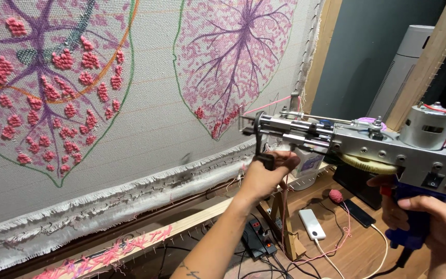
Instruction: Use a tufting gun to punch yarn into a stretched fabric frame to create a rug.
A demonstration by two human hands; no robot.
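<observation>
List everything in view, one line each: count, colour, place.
tufting gun: one, silver with blue grip, right, tip at the cloth
tufting cloth: one, grey-white with pink and purple leaf designs, stretched on the frame
wooden frame: one, pale wood, below and right of the cloth
yarn ball: one, pink, on the floor
power bank: one, white, on the floor
power strip: one, black, under the frame
left hand: grips the gun's black front handle
right hand: grips the blue rear grip

The stretched cloth [145, 129] walls off the left. Right of the wooden frame post [322, 46], open air lies around the tufting gun [367, 142]. Below, cables, a power strip [256, 237] and a phone [312, 223] crowd what seems to be the floor.
</observation>
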